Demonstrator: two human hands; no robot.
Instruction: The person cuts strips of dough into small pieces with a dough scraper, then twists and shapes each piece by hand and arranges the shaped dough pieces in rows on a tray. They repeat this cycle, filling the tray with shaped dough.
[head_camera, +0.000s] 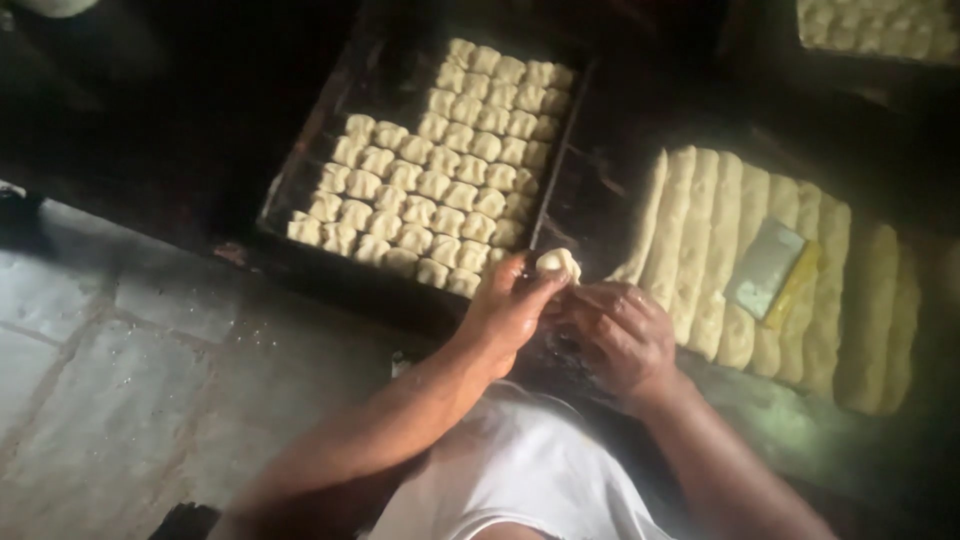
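Pale dough piece (557, 263) sits pinched at the fingertips of the left hand (510, 310), fingers closed around its underside, just off the near corner of the dark tray (300, 170) of shaped pieces. Right hand (622, 335) touches the left, fingers curled together; whether they grip dough I cannot tell. Scored dough slab (700, 250) lies beside it on the table (600, 200).

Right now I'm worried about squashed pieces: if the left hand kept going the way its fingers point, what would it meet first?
Probably the tray of dough pieces, at its near right corner; the left hand holds a dough piece. Depth is unclear.
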